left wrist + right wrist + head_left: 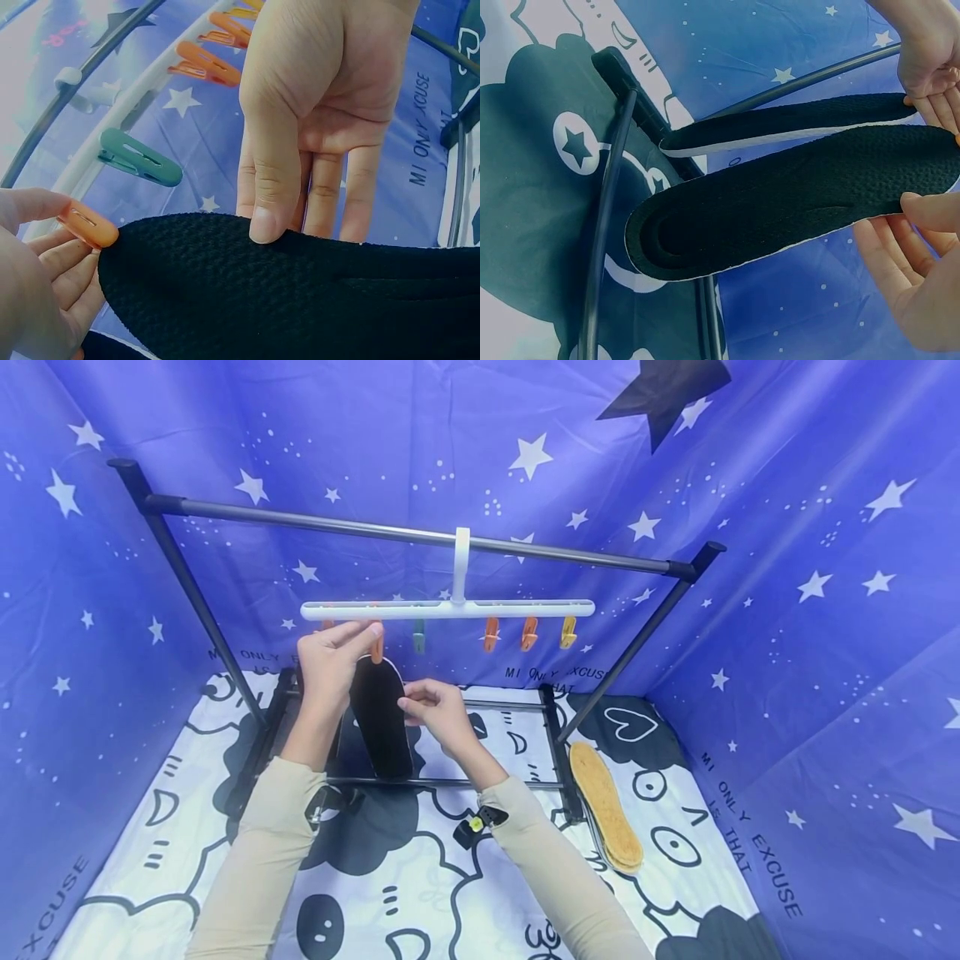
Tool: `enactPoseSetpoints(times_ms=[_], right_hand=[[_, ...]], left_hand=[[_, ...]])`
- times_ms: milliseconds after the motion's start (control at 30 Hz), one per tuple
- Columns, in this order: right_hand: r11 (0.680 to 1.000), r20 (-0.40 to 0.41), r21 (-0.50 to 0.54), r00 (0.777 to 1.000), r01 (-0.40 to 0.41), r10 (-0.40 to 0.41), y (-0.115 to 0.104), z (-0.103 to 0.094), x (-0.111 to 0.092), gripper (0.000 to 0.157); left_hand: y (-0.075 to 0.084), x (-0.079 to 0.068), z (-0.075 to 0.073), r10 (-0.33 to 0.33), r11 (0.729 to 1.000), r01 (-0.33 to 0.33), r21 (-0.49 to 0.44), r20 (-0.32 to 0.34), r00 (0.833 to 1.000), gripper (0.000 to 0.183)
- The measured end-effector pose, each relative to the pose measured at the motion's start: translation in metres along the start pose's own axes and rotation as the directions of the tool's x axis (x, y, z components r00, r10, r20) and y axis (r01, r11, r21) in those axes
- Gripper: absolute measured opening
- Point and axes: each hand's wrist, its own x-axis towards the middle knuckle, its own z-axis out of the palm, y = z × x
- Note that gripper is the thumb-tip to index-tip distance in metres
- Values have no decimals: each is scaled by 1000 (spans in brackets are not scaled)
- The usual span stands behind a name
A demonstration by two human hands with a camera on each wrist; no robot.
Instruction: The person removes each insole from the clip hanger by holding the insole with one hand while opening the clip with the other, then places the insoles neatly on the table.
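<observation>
A black insole (381, 718) hangs toe-end up below an orange clothespin (377, 647) on the white clip hanger (442, 609). With thumb and fingers my left hand (330, 664) pinches this clothespin, whose tip is right at the insole's upper end in the left wrist view. Lower down, my right hand (441, 714) pinches the insole's right edge between thumb and fingers. A second black insole (780, 124) with a pale edge hangs close behind the first, its upper end near the left hand in the right wrist view.
The hanger hooks over the dark metal rack's top bar (300, 520). A green clothespin (419, 637), two orange ones and a yellow clothespin (568, 632) hang farther right. Tan insoles (611, 810) lie stacked on the patterned cloth right of the rack. Blue star-printed curtains (810, 693) surround everything.
</observation>
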Motion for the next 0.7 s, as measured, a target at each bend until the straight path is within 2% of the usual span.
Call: enactPoseSetpoints(times_ms=[533,700], right_hand=[[1000,-1,16,1000,6,-6,3,-1,0,19],[999,6,33,1000,9,-10,4,-1,0,19]], left_hand=[[0,-1,0,4,1000,-3,30,-16,1000,20],[-2,-1,0,19,1000,-19,22,-15,1000,8]])
